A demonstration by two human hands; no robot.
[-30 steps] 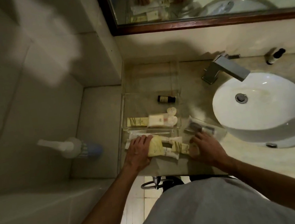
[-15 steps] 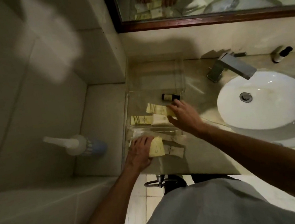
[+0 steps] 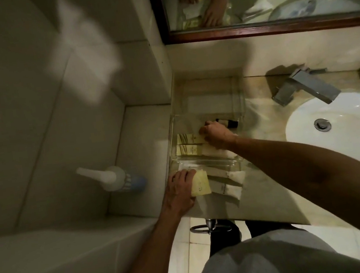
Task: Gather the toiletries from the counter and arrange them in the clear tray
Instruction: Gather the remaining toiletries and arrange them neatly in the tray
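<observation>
**A:** Where are your hands?

**B:** Your right hand point(image 3: 217, 135) reaches into the clear tray point(image 3: 172, 137) at the counter's far left corner. Its fingers are curled onto the end of a cream carton point(image 3: 189, 138); whether they pinch it or only press it, I cannot tell. A second carton point(image 3: 189, 150) lies just beside it, nearer you, and a dark small bottle point(image 3: 228, 122) lies behind your knuckles.

**A:** And the left?

**B:** Your left hand point(image 3: 181, 190) rests outside the tray's near wall, fingers bent around a pale yellow packet point(image 3: 200, 183). White sachets point(image 3: 232, 183) lie beside it on the counter point(image 3: 276, 203).

**A:** How do you finish this well?

**B:** Slide the carton flush with its neighbour, ends level, then bring in the packet and sachets, probably filling the near side.
</observation>
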